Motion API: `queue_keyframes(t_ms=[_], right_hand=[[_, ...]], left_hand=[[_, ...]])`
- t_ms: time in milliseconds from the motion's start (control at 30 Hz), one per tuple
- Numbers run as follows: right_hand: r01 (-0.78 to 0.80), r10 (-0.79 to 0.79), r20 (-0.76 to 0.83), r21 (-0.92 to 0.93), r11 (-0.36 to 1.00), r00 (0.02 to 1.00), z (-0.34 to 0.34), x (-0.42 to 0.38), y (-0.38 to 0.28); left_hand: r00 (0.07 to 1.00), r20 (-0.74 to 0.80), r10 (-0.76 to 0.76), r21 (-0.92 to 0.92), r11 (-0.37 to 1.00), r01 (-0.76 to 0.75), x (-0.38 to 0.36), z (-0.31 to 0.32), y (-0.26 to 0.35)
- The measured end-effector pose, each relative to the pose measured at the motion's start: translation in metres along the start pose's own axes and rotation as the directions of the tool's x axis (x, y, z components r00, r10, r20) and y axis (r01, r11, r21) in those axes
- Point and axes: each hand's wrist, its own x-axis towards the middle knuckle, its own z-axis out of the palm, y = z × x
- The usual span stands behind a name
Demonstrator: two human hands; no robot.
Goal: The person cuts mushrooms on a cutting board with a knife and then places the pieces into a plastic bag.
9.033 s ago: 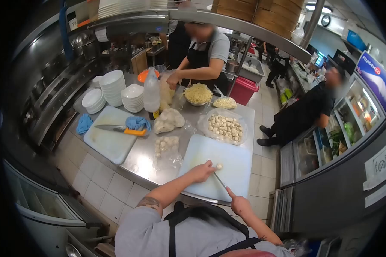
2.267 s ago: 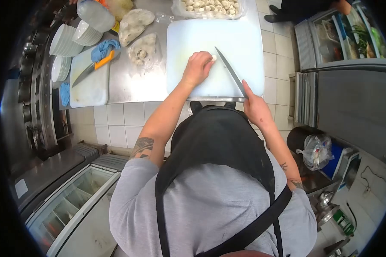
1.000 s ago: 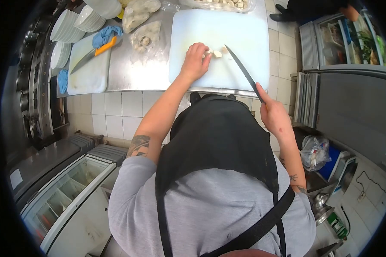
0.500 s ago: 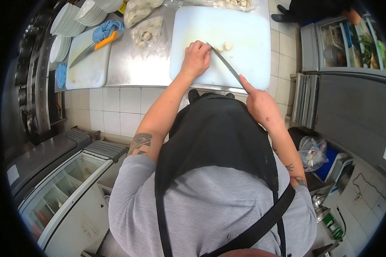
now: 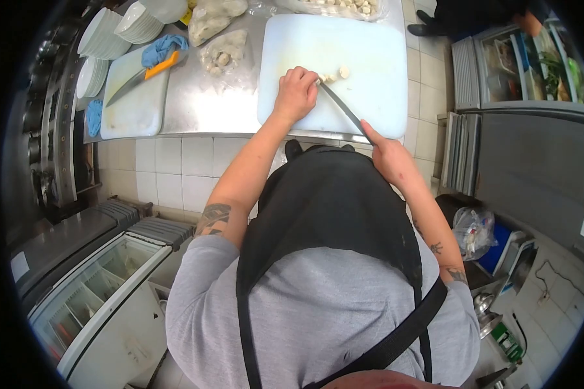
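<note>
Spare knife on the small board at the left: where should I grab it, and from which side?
Probably by the orange handle, coming from the far end of the small cutting board. The spare knife lies flat and diagonal, blade tip toward the near left, handle toward the blue cloth, which touches or overlaps the handle's end. The handle's near side looks the freest approach.

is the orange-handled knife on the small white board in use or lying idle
Idle. The orange-handled knife lies flat on the small white cutting board, a blue cloth at its handle, no hand near it.
</note>
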Motion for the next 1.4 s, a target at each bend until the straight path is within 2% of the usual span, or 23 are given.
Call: queue_keyframes(t_ms=[33, 133, 267, 367, 467, 633, 1067, 1167, 1267, 1400], right_hand=[[0.038, -0.038, -0.041, 0.008, 0.999, 0.998, 0.000, -0.004, 0.003], [0.004, -0.006, 0.048, 0.046, 0.999, 0.999, -0.027, -0.018, 0.001], [-0.035, 0.036, 0.040, -0.036, 0.999, 0.999, -0.046, -0.028, -0.016], [-0.008, 0.009, 0.015, -0.026, 1.000, 1.000, -0.041, -0.027, -0.021], [0.043, -0.043, -0.016, -0.031, 0.999, 0.999, -0.033, -0.018, -0.023], [0.076, -0.074, 0.026, -0.120, 0.990, 0.997, -0.034, -0.010, -0.037], [0.035, -0.010, 0.102, -0.249, 0.968, 0.995, -0.030, 0.005, -0.049], [0.025, 0.005, 0.135, -0.221, 0.975, 0.991, -0.027, 0.013, -0.045], [0.031, -0.001, 0.147, -0.207, 0.978, 0.989, -0.024, 0.020, -0.036], [0.027, 0.013, 0.178, -0.221, 0.975, 0.984, -0.026, 0.015, -0.034]], left_hand=[[1.000, -0.013, -0.004, 0.004, 1.000, 0.004, -0.001, 0.000, 0.000], [0.998, -0.058, -0.004, 0.003, 1.000, 0.005, -0.004, 0.001, 0.001], [0.983, -0.177, -0.057, -0.076, 0.996, 0.044, -0.015, -0.012, 0.010], [0.974, -0.165, -0.155, -0.212, 0.970, 0.118, -0.026, -0.015, 0.003], [0.981, -0.089, -0.174, -0.265, 0.953, 0.145, -0.026, -0.014, -0.004], [0.978, -0.111, -0.176, -0.209, 0.966, 0.150, -0.023, -0.013, 0.001], [0.988, -0.092, -0.122, -0.155, 0.982, 0.106, -0.024, -0.012, -0.004], [0.983, -0.067, -0.170, -0.180, 0.971, 0.155, -0.023, -0.018, 0.001], [0.998, -0.027, -0.052, -0.124, 0.991, 0.049, -0.020, -0.023, -0.003], [0.995, 0.094, -0.045, -0.021, 0.999, 0.047, -0.013, -0.038, -0.010]])
